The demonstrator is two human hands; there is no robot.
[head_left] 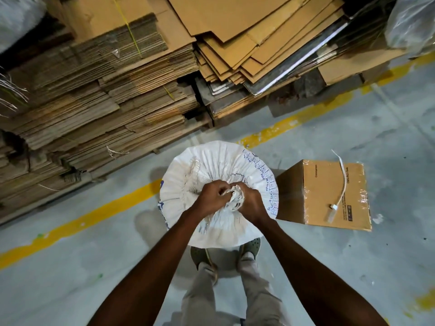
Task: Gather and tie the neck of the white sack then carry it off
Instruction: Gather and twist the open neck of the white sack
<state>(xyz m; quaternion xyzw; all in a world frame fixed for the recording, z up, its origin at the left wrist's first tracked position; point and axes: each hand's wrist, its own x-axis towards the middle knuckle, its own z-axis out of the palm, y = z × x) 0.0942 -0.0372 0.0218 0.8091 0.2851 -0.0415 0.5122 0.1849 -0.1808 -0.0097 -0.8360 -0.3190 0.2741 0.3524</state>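
A full white sack with blue print along its right side stands upright on the grey floor just in front of my feet. Its mouth is bunched into a twisted neck at the top centre. My left hand grips the neck from the left. From the right, my right hand is closed around the same bunch of fabric. Both fists touch each other over the neck. A string or tie around the neck cannot be made out.
A taped cardboard box sits right of the sack, with a white strap lying on it. Tall stacks of flattened cardboard fill the floor ahead and to the left. A yellow floor line runs diagonally past the sack.
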